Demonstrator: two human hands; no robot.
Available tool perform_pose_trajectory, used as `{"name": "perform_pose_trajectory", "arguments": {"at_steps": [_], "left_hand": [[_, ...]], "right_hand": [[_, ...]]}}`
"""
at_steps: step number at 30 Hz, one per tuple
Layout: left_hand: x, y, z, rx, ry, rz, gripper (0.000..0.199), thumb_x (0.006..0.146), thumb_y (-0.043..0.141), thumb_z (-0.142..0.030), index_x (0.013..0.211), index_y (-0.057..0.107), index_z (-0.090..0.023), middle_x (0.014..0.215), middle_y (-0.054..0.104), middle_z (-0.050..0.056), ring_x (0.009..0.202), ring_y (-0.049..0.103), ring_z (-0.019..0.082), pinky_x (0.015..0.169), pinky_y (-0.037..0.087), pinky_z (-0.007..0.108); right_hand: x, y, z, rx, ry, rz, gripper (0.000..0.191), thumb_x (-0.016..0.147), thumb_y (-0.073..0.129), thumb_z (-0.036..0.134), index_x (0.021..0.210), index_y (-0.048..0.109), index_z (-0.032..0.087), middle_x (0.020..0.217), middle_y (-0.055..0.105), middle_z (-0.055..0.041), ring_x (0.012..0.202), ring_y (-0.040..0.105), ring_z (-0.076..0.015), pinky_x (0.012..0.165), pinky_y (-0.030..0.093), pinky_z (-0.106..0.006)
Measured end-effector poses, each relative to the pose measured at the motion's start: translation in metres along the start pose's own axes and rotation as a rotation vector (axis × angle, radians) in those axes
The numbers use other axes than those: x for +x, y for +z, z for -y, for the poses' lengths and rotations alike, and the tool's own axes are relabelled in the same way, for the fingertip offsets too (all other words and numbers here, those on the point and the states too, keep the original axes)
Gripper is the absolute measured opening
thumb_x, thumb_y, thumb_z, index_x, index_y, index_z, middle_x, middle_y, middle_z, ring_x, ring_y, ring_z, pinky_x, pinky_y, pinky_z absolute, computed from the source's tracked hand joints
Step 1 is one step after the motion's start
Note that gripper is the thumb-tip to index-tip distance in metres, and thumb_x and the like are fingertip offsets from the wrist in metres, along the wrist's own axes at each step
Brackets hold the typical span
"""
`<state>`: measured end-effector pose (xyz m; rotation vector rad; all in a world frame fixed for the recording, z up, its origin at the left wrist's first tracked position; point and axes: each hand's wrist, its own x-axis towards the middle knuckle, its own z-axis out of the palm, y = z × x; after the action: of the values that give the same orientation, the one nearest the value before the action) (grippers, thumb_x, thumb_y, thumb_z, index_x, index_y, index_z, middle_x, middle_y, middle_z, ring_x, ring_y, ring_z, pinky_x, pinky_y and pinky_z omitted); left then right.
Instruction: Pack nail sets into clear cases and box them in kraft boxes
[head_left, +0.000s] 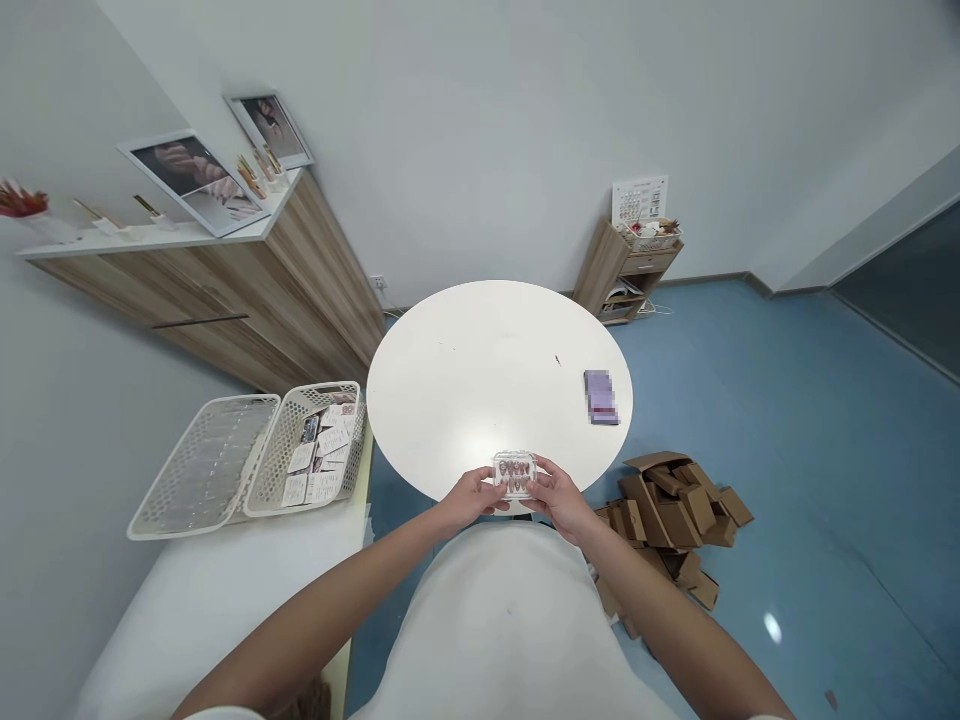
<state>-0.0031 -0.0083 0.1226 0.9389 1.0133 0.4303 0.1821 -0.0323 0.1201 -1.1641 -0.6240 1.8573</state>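
Note:
A small clear plastic case of press-on nails point(515, 474) is held between both hands at the near edge of a white oval table point(465, 370). Inside it, the nails sit in two rows, pinkish-brown in tone. My left hand point(471, 498) grips the case's left side, thumb on the front. From the right, my right hand point(556, 497) pinches the other side in the same way. The fingers behind the case are partly hidden.
A blurred purple item point(601, 397) lies at the table's right. White baskets point(259, 470) stand to the left, one with cards and packets, the other with clear cases. Cardboard boxes point(679, 515) are heaped on the floor at right. A wooden cabinet point(322, 270) stands behind left.

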Motion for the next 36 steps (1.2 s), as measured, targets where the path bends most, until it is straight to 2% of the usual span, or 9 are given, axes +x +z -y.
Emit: {"name": "perform_pose_trajectory", "arguments": {"at_steps": [7, 12, 15, 20, 25, 31, 36], "left_hand": [[0.024, 0.005, 0.006, -0.017, 0.071, 0.002, 0.046, 0.067, 0.063, -0.046, 0.1, 0.054, -0.015, 0.079, 0.066, 0.008, 0.074, 0.063, 0.018, 0.072, 0.042, 0.03], [0.043, 0.013, 0.007, -0.003, 0.119, -0.059, 0.044, 0.069, 0.062, -0.046, 0.099, 0.055, -0.014, 0.079, 0.065, 0.008, 0.066, 0.062, 0.017, 0.067, 0.042, 0.029], [0.051, 0.019, 0.005, -0.017, 0.114, -0.098, 0.044, 0.069, 0.061, -0.046, 0.1, 0.055, -0.015, 0.077, 0.065, 0.007, 0.064, 0.061, 0.016, 0.069, 0.042, 0.029], [0.058, 0.03, 0.004, -0.088, 0.142, -0.211, 0.046, 0.07, 0.061, -0.044, 0.105, 0.054, -0.016, 0.081, 0.065, 0.007, 0.075, 0.062, 0.017, 0.078, 0.041, 0.03], [0.063, 0.037, 0.006, -0.019, 0.16, -0.426, 0.05, 0.069, 0.063, -0.041, 0.113, 0.051, -0.02, 0.109, 0.056, 0.009, 0.089, 0.057, 0.018, 0.08, 0.042, 0.03], [0.078, 0.043, 0.015, 0.006, 0.15, -0.513, 0.053, 0.066, 0.066, -0.033, 0.115, 0.05, -0.02, 0.105, 0.054, 0.008, 0.079, 0.055, 0.014, 0.073, 0.044, 0.027], [0.083, 0.046, 0.022, -0.021, 0.15, -0.609, 0.053, 0.067, 0.065, -0.032, 0.116, 0.049, -0.023, 0.105, 0.051, 0.006, 0.07, 0.055, 0.009, 0.069, 0.045, 0.025]], "right_hand": [[0.015, -0.016, 0.007, -0.025, 0.005, -0.021, 0.048, 0.065, 0.068, 0.027, 0.11, 0.049, 0.027, 0.099, 0.063, -0.0027, 0.085, 0.062, -0.0168, 0.081, 0.049, -0.038], [0.03, -0.03, 0.014, -0.048, -0.008, -0.069, 0.049, 0.063, 0.068, 0.026, 0.109, 0.05, 0.027, 0.097, 0.063, -0.0035, 0.084, 0.062, -0.0183, 0.078, 0.05, -0.039], [0.038, -0.035, 0.018, -0.064, -0.002, -0.081, 0.049, 0.063, 0.067, 0.025, 0.109, 0.05, 0.028, 0.096, 0.063, -0.0029, 0.083, 0.062, -0.0178, 0.08, 0.05, -0.04], [0.046, -0.041, 0.02, -0.037, 0.009, -0.07, 0.05, 0.063, 0.067, 0.025, 0.11, 0.049, 0.028, 0.097, 0.063, -0.0028, 0.082, 0.062, -0.0173, 0.079, 0.049, -0.04], [0.049, -0.049, 0.018, -0.02, 0.037, -0.088, 0.051, 0.064, 0.066, 0.027, 0.11, 0.044, 0.029, 0.098, 0.062, -0.0023, 0.085, 0.06, -0.0166, 0.08, 0.048, -0.038], [0.057, -0.059, 0.013, -0.049, -0.004, -0.158, 0.046, 0.064, 0.065, 0.031, 0.105, 0.044, 0.028, 0.109, 0.054, -0.0043, 0.09, 0.057, -0.0174, 0.078, 0.048, -0.037], [0.061, -0.061, 0.004, -0.228, -0.095, -0.259, 0.047, 0.063, 0.065, 0.032, 0.107, 0.049, 0.027, 0.112, 0.048, -0.0051, 0.096, 0.05, -0.0187, 0.081, 0.045, -0.035]]}}
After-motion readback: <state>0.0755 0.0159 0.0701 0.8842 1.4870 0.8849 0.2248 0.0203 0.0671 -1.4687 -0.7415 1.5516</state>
